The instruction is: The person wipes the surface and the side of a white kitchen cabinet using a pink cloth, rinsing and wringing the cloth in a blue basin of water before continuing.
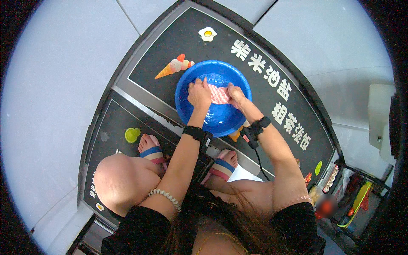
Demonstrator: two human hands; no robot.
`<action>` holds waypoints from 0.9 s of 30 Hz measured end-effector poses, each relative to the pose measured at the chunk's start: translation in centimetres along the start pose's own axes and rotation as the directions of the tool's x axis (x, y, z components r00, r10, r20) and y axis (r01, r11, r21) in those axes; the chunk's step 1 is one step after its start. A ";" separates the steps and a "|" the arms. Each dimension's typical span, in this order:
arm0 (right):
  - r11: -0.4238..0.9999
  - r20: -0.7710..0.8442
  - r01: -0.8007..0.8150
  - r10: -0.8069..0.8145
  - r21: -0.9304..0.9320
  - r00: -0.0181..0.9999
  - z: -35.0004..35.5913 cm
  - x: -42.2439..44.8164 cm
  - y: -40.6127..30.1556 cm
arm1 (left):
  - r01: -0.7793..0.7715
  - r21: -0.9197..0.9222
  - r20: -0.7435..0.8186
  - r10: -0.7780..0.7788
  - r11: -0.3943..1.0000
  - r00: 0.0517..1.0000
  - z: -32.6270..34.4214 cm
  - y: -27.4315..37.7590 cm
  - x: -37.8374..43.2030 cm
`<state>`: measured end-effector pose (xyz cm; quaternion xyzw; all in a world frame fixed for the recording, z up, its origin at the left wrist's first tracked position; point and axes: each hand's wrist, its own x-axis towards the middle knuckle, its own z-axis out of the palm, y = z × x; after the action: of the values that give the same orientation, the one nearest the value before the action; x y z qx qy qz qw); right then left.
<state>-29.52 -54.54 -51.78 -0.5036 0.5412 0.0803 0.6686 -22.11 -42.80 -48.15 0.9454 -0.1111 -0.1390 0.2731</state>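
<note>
A blue plastic basin point(182, 105) with water in it stands on a dark printed floor mat. Within its rim, a pink-and-white striped cloth point(219, 94) stretches between both hands. My left hand point(200, 93) grips the left end of the cloth, its fingers partly hidden behind the knuckles. At the opposite end, my right hand point(236, 94) pinches the cloth close to the basin's right side. Water point(220, 116) glints below the cloth. How much of the cloth lies under the water I cannot tell.
The dark mat point(178, 38) bears food pictures and large white lettering. A black rack point(353, 204) holding packages stands at the lower right. A cable point(260, 161) hangs from the right wrist's device point(249, 137). Sandalled feet point(153, 149) flank the space between my arms.
</note>
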 end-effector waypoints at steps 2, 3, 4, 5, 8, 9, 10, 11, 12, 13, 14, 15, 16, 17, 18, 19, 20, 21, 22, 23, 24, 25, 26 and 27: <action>0.983 -0.044 -0.054 0.047 -0.175 0.998 -0.5 -1.4 -0.5 | -0.039 0.004 0.042 0.039 0.999 0.998 0.8 -1.4 0.4; 0.981 -0.052 -0.050 0.041 -0.185 0.998 -0.6 -2.1 -0.5 | -0.081 0.018 0.063 0.079 0.997 0.995 1.5 -1.7 0.5; 0.979 -0.053 -0.047 0.037 -0.197 0.998 -0.5 -2.7 -0.5 | -0.117 0.034 0.082 0.114 0.993 0.990 2.4 -2.3 0.6; 0.977 -0.054 -0.044 0.033 -0.210 0.998 -0.5 -3.0 -0.4 | -0.152 0.050 0.100 0.147 0.987 0.984 3.2 -2.9 0.6; 0.996 0.075 -0.086 0.087 -0.014 0.993 -0.1 -2.2 0.0 | -0.077 -0.016 0.279 0.079 0.997 0.957 5.2 -3.6 1.0; 0.993 0.110 -0.101 0.094 0.061 0.989 0.1 -2.2 0.1 | 0.062 -0.057 0.417 -0.033 0.996 0.908 5.0 -2.8 0.8; 0.976 0.150 -0.169 0.148 0.138 0.977 -0.3 -2.6 -0.4 | -0.174 -0.037 0.347 0.176 0.984 0.921 3.7 -0.8 -0.6; 0.964 0.232 -0.160 0.110 0.212 0.966 -1.3 -1.4 0.3 | -0.300 -0.304 0.131 0.352 0.904 0.927 2.9 0.5 -2.3; 0.950 0.322 -0.153 0.060 0.272 0.945 -2.1 0.6 1.3 | -0.261 -0.300 0.134 0.312 0.917 0.941 2.4 1.9 -2.7; 0.934 0.425 -0.166 0.016 0.316 0.905 -0.1 -1.7 -0.6 | -0.204 -0.286 0.131 0.249 0.936 0.960 1.6 2.8 -2.6; 0.905 0.265 -0.104 -0.010 0.412 0.964 1.5 -4.9 -2.1 | -0.160 -0.287 0.181 0.218 0.944 0.959 0.6 3.3 -2.8; 0.883 0.432 -0.087 -0.138 0.461 0.891 -1.3 -1.0 0.5 | -0.151 -0.308 0.255 0.235 0.939 0.938 -0.4 5.3 -4.1; 0.862 0.585 -0.092 -0.256 0.498 0.770 -3.7 3.1 3.2 | -0.243 -0.352 0.120 0.301 0.904 0.946 0.1 6.2 -5.4; 0.859 0.625 -0.110 -0.269 0.500 0.733 -3.1 2.8 2.9 | -0.249 -0.318 0.134 0.304 0.915 0.943 -1.0 6.2 -5.6; 0.857 0.653 -0.120 -0.285 0.502 0.701 -3.0 2.3 2.5 | -0.262 -0.295 0.151 0.316 0.919 0.937 -3.2 7.3 -6.0; 0.854 0.682 -0.132 -0.299 0.504 0.667 -2.7 1.4 1.9 | -0.276 -0.271 0.170 0.328 0.922 0.929 -4.4 7.8 -6.2; 0.844 0.563 -0.002 -0.355 0.536 0.747 -2.1 1.2 2.3 | -0.409 -0.198 0.091 0.432 0.891 0.897 -2.5 6.7 -6.0; 0.832 0.439 0.135 -0.414 0.539 0.797 -1.2 0.8 2.1 | -0.525 -0.114 0.008 0.529 0.844 0.849 0.3 4.8 -5.9; 0.812 0.514 0.035 -0.401 0.582 0.758 -1.0 0.9 1.9 | -0.629 -0.022 -0.054 0.627 0.777 0.777 2.0 3.8 -5.8; 0.784 0.579 -0.075 -0.386 0.616 0.718 -1.0 1.2 2.0 | -0.515 -0.095 -0.055 0.512 0.852 0.857 1.5 4.2 -5.7; 0.735 0.635 -0.190 -0.391 0.651 0.666 -1.4 2.1 2.7 | -0.393 -0.169 -0.040 0.392 0.904 0.919 0.5 5.1 -5.6; 0.728 0.670 -0.226 -0.401 0.647 0.625 -1.5 2.9 3.0 | -0.257 -0.239 -0.027 0.258 0.937 0.966 -0.3 5.5 -5.3; 0.723 0.702 -0.262 -0.409 0.639 0.583 -1.5 3.6 3.2 | -0.321 -0.216 -0.154 0.293 0.922 0.944 0.3 5.0 -5.2; 0.758 0.715 -0.222 -0.413 0.613 0.564 -1.3 3.9 3.3 | -0.320 -0.177 -0.148 0.296 0.931 0.944 0.3 4.9 -5.0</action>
<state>-30.95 -55.69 -56.68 -0.1757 0.1296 0.0741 0.9731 -27.58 -45.52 -44.72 0.8906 -0.2274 -0.0486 0.3908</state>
